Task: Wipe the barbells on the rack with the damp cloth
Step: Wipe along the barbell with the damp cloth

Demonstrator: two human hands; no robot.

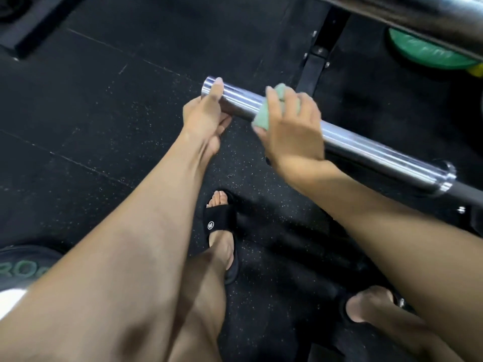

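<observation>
Head view, barbell: a shiny chrome barbell sleeve (326, 131) runs from its free end at centre-left down to a collar at right, where a thinner dark shaft continues off frame.
Head view, left hand: the left hand (206, 113) holds the sleeve's free end, thumb over the top and fingers curled beneath.
Head view, right hand: the right hand (290, 129) grips a bunched pale green cloth (271, 105) and presses it onto the sleeve, just beside the left hand; how far the fingers wrap the bar is hard to tell.
Head view, rack: a black steel rack upright (321, 50) stands behind the sleeve, and a second chrome bar (418, 11) crosses the top right corner.
Head view, floor: black speckled rubber flooring (117, 113), a green weight plate (431, 48) at upper right, a dark plate with green lettering (23, 267) at lower left, and feet in black slide sandals (222, 231).
</observation>
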